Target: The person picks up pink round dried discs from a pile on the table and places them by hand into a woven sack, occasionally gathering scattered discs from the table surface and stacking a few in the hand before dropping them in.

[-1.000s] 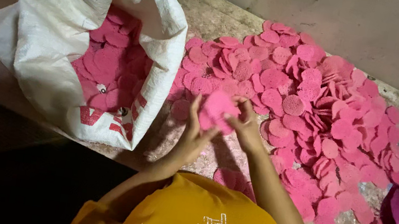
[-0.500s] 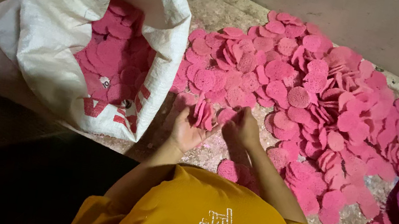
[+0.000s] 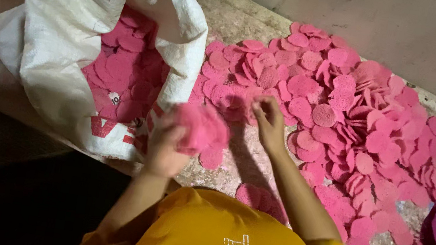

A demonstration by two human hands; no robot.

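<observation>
While the left hand [image 3: 165, 146] grips a pink disc bunch [image 3: 201, 128], the right hand [image 3: 267, 121] pinches the disc pile [image 3: 346, 113].

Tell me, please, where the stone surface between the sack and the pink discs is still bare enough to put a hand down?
A bare strip of stone surface runs below the right hand, between the left hand's bunch of discs and the spread pile of pink discs. More bare stone lies behind the white sack, by the wall. Right of the strip, discs overlap densely.
</observation>
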